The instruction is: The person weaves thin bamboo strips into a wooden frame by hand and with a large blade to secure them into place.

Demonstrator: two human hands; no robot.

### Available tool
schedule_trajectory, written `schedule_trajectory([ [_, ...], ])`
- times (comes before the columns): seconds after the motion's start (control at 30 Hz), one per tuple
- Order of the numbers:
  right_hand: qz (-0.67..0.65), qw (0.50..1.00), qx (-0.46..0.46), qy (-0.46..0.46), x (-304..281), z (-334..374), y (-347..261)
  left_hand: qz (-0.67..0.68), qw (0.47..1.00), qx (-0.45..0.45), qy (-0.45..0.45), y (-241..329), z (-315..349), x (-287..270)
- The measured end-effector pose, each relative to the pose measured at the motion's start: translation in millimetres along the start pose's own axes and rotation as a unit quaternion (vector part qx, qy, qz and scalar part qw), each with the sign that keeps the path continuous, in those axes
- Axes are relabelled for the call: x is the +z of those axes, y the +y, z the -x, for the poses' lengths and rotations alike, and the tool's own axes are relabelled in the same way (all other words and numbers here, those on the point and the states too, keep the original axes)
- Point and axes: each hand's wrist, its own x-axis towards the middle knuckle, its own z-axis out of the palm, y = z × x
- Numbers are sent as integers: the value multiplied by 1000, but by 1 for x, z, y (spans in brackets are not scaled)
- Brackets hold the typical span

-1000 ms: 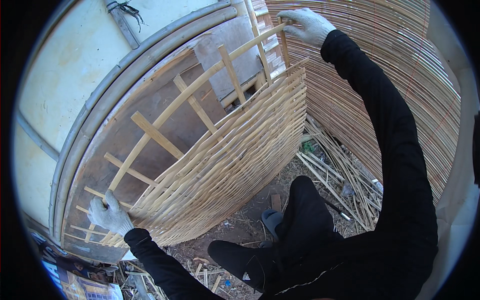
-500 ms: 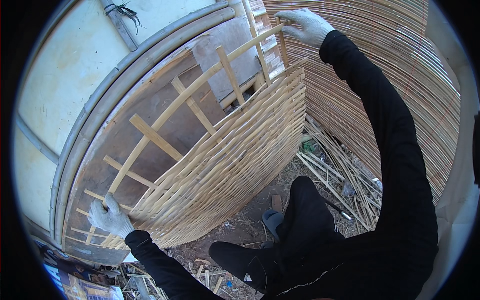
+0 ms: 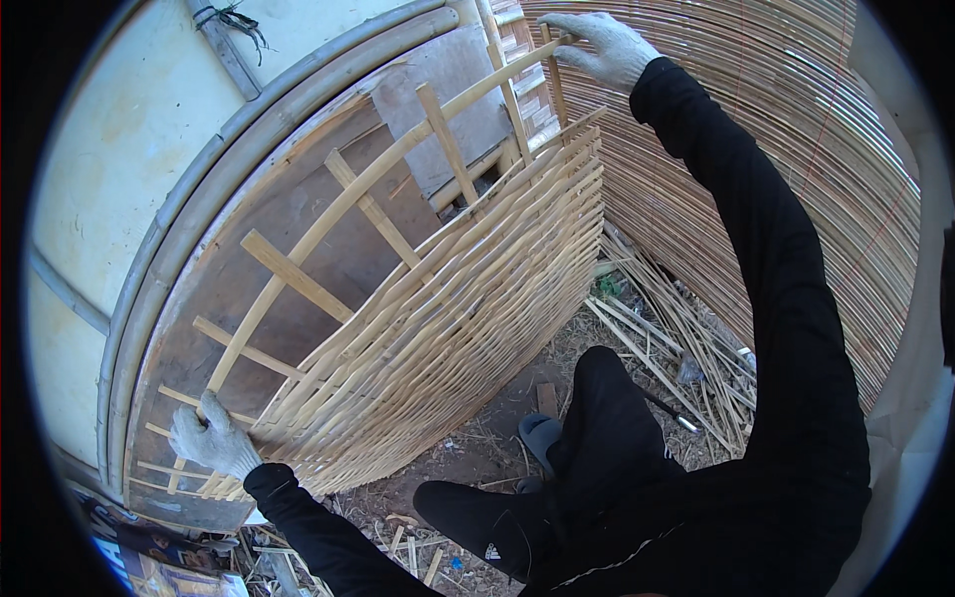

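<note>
A large woven bamboo panel (image 3: 468, 308) stands tilted in front of me, with several upright stakes (image 3: 296, 276) poking out above its weave. One long bamboo strip (image 3: 463, 101) curves across these stakes, passing in front of some and behind others, with a gap between it and the finished weave. My left hand (image 3: 215, 439), in a pale knit glove, is closed around the strip's lower left part near the closely spaced stakes. At the upper right, my gloved right hand (image 3: 609, 50) grips the strip's other end beside a far stake; its fingertips are partly hidden.
Behind the panel lean a plywood board (image 3: 298, 199) and curved grey poles (image 3: 189, 209) against a pale wall. A slatted bamboo screen (image 3: 686, 229) hangs to the right. Loose bamboo strips (image 3: 676, 338) lie on the ground by my knee. Printed sheets (image 3: 164, 572) lie at lower left.
The view has shifted slightly, and the panel with its strip appears a little further left. Both hands keep their hold on the strip with little visible movement.
</note>
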Motion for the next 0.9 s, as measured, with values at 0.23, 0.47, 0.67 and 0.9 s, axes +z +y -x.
schedule_trajectory([
  [0.23,32,999,4,-18,-21,-7,-17,3,1000,-2,2,-1,-1,-2],
  [0.47,78,987,-140,-13,-64,-38,-26,19,1000,-11,0,2,-1,-3],
  [0.67,92,970,-215,-61,-69,-58,-24,-2,1000,-19,-7,4,1,-6],
  [0.9,137,963,-198,-123,-75,-66,-35,-14,999,-31,-21,6,1,-9],
])
